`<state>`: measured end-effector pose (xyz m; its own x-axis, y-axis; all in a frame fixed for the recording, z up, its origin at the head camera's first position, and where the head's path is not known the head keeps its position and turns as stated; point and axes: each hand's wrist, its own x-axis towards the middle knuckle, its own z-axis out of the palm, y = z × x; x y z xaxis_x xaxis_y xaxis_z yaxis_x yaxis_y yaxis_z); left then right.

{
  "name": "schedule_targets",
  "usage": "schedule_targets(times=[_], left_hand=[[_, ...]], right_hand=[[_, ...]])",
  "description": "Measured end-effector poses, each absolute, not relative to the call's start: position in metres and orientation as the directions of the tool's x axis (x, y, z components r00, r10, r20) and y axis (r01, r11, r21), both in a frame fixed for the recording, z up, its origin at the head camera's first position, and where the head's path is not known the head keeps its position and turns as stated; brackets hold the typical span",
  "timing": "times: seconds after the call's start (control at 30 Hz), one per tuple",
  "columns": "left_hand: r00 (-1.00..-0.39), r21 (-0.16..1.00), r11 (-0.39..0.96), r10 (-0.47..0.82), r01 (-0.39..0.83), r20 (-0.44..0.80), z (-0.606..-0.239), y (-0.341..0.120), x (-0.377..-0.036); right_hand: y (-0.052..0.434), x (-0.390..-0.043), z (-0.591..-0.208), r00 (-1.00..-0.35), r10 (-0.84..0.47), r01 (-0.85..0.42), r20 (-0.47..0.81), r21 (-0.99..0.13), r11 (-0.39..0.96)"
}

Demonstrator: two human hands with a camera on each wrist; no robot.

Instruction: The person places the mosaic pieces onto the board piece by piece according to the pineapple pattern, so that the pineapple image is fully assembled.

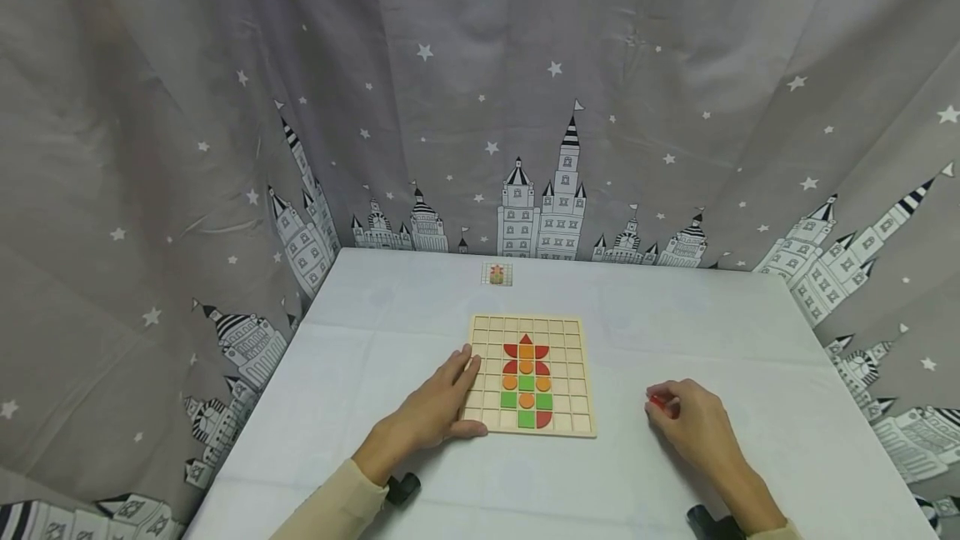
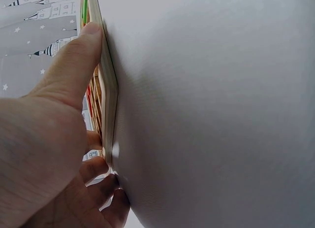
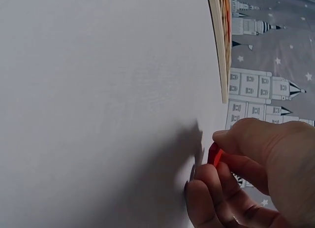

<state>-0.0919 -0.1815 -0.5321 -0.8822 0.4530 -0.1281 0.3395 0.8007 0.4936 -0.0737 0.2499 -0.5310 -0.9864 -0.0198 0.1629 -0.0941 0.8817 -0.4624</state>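
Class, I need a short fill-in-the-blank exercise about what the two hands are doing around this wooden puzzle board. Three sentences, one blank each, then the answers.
1. The left hand rests on the ____ edge of the wooden grid board.
2. The right hand pinches a small ____ piece.
3. The board lies on a ____ table.

Missing words: left; red; white

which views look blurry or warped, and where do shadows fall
Head view: wide-angle bend at the edges, even soft light, sharp on the square wooden grid board. Left wrist view: left hand close and soft. Right wrist view: right hand pinching a small red piece casts a dark shadow on the white table.
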Motion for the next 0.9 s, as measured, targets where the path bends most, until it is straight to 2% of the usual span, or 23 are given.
schedule_targets(times=[0.33, 0.9], left_hand=[[-0.881, 0.49, 0.801, 0.456, 0.346, -0.124, -0.533, -0.182, -0.092], [-0.881, 0.484, 0.802, 0.457, 0.349, -0.12, -0.533, -0.182, -0.092]], right_hand=[[0.231, -0.077, -0.525, -0.994, -0.025, -0.077, 0.107, -0.508, 0.858], [0.179, -0.083, -0.521, -0.947, -0.244, -0.321, 0.208, -0.572, 0.755]])
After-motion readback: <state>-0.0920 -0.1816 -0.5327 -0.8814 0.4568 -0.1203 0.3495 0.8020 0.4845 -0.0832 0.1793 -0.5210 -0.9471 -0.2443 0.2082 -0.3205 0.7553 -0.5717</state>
